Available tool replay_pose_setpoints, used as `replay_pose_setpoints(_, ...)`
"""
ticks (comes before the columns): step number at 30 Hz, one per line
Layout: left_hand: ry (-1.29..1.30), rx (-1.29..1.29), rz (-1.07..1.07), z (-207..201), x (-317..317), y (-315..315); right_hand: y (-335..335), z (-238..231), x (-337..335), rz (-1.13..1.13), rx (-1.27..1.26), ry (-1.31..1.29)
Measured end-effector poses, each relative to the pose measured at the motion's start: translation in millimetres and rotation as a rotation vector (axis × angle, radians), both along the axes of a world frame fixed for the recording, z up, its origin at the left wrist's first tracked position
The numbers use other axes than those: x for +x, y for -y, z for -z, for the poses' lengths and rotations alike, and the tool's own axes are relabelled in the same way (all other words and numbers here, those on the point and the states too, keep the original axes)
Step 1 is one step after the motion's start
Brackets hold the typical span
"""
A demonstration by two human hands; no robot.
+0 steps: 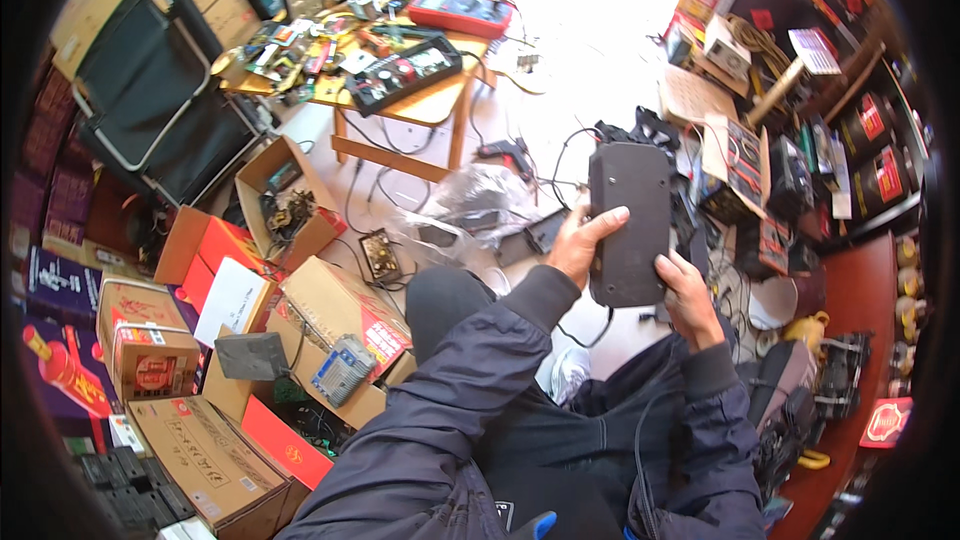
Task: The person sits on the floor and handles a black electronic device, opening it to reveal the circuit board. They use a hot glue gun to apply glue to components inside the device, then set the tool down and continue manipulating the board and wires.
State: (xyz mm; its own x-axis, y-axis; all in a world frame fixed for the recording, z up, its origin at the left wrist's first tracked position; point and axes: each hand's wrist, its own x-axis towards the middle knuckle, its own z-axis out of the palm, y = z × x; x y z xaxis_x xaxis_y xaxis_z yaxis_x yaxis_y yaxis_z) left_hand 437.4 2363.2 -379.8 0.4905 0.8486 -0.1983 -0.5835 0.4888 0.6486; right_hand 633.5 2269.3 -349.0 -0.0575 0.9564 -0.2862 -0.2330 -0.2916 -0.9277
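Both my hands hold a long black rectangular casing, like the housing of a charger or power unit, with small screw holes along its face. It is raised over the floor beyond my knees, its long side pointing away from me. My left hand grips its left edge, thumb lying across the top face. My right hand closes on its lower right edge near the corner. The fingers under the casing are hidden. A dark cable loops below it; whether it joins the casing, I cannot tell.
Ahead stands a low wooden table with a red meter, a black device and many small parts. A folding chair and open cartons crowd the left. A drill and plastic bag lie on the floor. Shelves line the right.
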Motion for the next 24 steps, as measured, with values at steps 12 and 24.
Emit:
replay_pose_setpoints(12, 0.412, -0.264, 0.231, 12, -2, 4, -3, -27, 0, -0.124, -0.088, 0.021)
replay_pose_setpoints(24, 0.321, -0.266, 0.048, -14, -24, 9, -40, -43, 19, 0.344, 0.309, 0.51)
